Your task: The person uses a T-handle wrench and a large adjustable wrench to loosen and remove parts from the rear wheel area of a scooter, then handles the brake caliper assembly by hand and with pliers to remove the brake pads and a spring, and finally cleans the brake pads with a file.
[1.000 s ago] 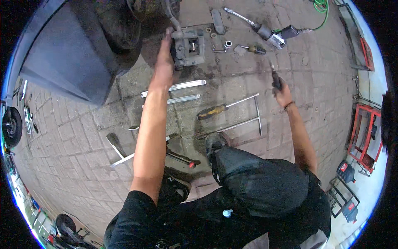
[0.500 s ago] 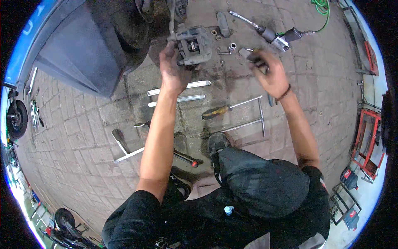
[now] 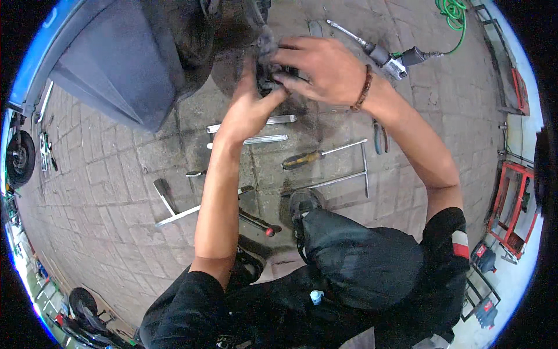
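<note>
A grey brake caliper (image 3: 266, 51) is at the upper middle, beside the dark underside of the vehicle. My left hand (image 3: 247, 113) grips it from the near side, with the thumb reaching right and the fingers largely behind it. From the right, my right hand (image 3: 325, 70) reaches over it with bent fingers, closed around a small dark part (image 3: 295, 74) at the caliper's opening. Fingers and blur hide most of that part and much of the caliper, so I cannot tell whether the part sits inside it.
Two flat silver bars (image 3: 264, 139), a yellow-and-black screwdriver (image 3: 302, 159), a T-handle wrench (image 3: 366, 171) and pliers (image 3: 381, 138) lie on the paving. An air ratchet (image 3: 386, 58) with a green hose (image 3: 453, 14) lies farther right. A large grey panel (image 3: 116, 75) stands left.
My right hand has moved left from above the small parts on the paving to the caliper, bringing a dark part. My left hand still holds the caliper, which is now mostly covered.
</note>
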A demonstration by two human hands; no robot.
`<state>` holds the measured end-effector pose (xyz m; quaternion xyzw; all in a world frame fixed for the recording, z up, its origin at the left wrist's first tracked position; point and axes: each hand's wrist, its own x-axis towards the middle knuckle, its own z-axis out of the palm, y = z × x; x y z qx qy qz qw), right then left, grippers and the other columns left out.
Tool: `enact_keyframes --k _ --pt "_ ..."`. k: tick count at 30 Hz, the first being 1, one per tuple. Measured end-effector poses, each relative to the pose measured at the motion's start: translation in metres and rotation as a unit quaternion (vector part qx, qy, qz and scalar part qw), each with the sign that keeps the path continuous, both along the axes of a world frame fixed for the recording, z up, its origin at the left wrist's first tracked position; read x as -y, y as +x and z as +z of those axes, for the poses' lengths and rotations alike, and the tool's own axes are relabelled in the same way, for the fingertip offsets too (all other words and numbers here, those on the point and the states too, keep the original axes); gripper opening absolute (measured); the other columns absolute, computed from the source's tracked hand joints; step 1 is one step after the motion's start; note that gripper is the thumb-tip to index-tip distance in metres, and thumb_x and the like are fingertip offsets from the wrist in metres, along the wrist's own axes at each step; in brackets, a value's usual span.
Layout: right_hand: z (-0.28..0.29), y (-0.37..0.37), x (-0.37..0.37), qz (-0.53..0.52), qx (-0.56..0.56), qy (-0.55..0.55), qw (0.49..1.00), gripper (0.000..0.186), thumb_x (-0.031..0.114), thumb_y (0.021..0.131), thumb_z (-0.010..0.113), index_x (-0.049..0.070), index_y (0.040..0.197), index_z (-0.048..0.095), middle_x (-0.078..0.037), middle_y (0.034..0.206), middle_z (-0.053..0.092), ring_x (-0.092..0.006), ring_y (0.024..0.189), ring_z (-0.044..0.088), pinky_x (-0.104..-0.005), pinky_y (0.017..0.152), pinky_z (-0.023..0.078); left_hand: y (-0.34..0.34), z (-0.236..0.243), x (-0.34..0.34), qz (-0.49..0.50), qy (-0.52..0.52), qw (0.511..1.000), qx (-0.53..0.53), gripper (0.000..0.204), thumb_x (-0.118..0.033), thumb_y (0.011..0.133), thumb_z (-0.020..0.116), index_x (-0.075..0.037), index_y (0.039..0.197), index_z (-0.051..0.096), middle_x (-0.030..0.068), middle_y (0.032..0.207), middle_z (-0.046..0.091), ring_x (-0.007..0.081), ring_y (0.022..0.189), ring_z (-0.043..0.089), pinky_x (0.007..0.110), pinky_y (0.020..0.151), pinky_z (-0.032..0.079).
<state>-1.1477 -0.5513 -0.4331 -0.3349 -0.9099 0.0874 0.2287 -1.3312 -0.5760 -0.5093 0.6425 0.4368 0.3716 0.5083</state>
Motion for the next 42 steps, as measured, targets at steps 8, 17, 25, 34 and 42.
enact_keyframes --k 8,17,25,34,42 --pt "-0.023 0.001 0.003 -0.033 -0.061 -0.019 0.997 0.027 0.027 0.078 0.065 0.005 0.094 0.064 -0.013 0.095 0.063 -0.0349 0.082 0.061 -0.043 0.072 0.05 0.01 0.009 0.002 0.022 0.015 1.0 0.007 0.082 -0.023 0.073 0.071 0.007 0.135 0.027 0.026 0.122 0.051 0.0325 0.114 0.051 0.037 0.099 0.038" --pt "-0.033 -0.003 0.008 -0.124 -0.146 -0.069 0.979 0.032 0.028 0.073 0.07 0.001 0.089 0.064 -0.019 0.08 0.063 -0.0368 0.077 0.061 -0.0421 0.07 0.05 0.012 0.006 0.002 0.017 0.025 0.999 -0.027 0.084 -0.023 0.073 0.07 0.013 0.134 0.025 0.0292 0.122 0.051 0.0357 0.116 0.05 0.038 0.1 0.037" --pt "-0.038 0.004 0.01 -0.088 -0.119 -0.003 0.989 0.031 0.024 0.071 0.072 0.003 0.091 0.063 -0.017 0.081 0.062 -0.0338 0.075 0.062 -0.0402 0.065 0.051 0.013 0.009 0.0 0.017 0.046 0.997 -0.053 0.085 -0.023 0.073 0.07 0.016 0.133 0.024 0.0304 0.124 0.049 0.0373 0.118 0.048 0.039 0.102 0.035" --pt "-0.025 0.014 -0.005 -0.01 -0.03 0.012 0.999 0.03 0.026 0.075 0.069 0.008 0.096 0.06 -0.012 0.085 0.06 -0.0339 0.075 0.061 -0.0421 0.064 0.05 0.018 0.016 0.001 0.028 0.08 0.996 -0.03 0.075 -0.022 0.073 0.071 0.01 0.129 0.033 0.0272 0.118 0.053 0.0364 0.113 0.051 0.039 0.099 0.038" --pt "-0.025 0.016 -0.021 0.045 0.017 -0.028 0.998 0.035 0.027 0.075 0.068 0.009 0.103 0.059 -0.013 0.086 0.061 -0.0347 0.079 0.061 -0.0434 0.067 0.05 0.015 0.004 0.0 0.021 0.106 0.992 -0.06 0.074 -0.026 0.077 0.072 0.007 0.132 0.033 0.0222 0.121 0.052 0.0302 0.113 0.052 0.036 0.098 0.038"
